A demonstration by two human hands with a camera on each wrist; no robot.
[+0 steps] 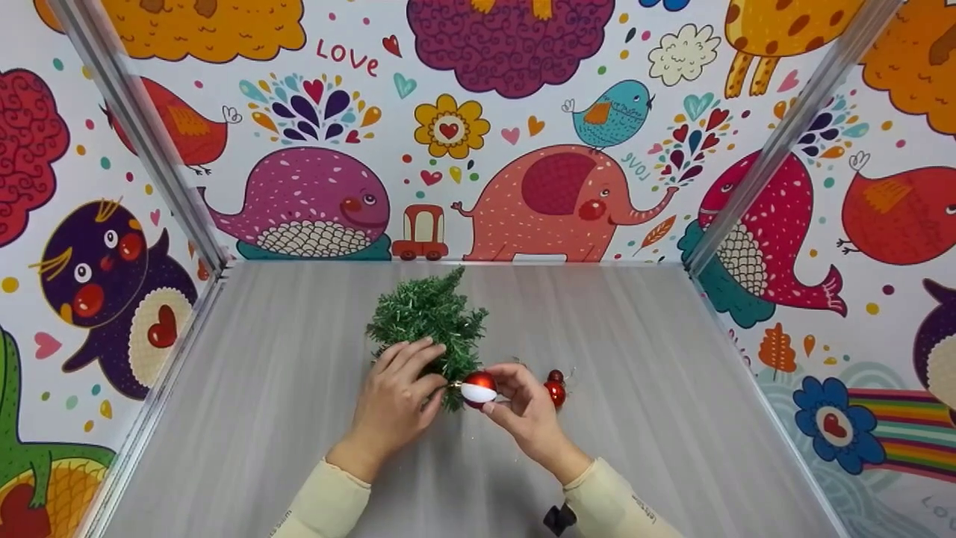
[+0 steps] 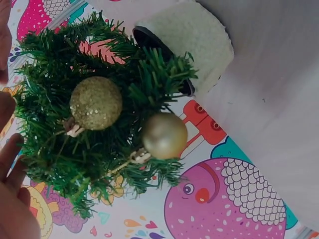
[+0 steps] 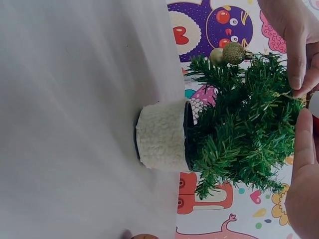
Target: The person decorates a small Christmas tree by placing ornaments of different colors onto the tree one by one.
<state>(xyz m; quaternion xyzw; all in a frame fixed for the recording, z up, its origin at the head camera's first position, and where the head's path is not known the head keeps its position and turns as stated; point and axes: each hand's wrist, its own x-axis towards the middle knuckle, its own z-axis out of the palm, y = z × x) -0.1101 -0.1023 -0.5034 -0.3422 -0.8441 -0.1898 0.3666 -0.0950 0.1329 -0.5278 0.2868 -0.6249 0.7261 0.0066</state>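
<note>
A small green artificial Christmas tree (image 1: 426, 317) stands in a pot with a fuzzy white cover (image 3: 163, 135). Between my hands, at the near side of the branches, is a red and white bauble (image 1: 479, 389). My right hand (image 1: 532, 412) holds the bauble between thumb and fingers. With thumb and forefinger my left hand (image 1: 397, 394) pinches the thin gold string (image 3: 281, 94) by the bauble's cap. A glittery gold bauble (image 2: 96, 103) and a smooth gold bauble (image 2: 165, 135) hang on the tree, seen in the left wrist view.
Right of the right hand lie red baubles (image 1: 555, 394) on the grey tabletop (image 1: 627, 336), partly behind the fingers. A small black object (image 1: 559, 518) shows beside the right sleeve. Cartoon-printed walls (image 1: 515, 119) with metal frame strips enclose the table at the back and sides.
</note>
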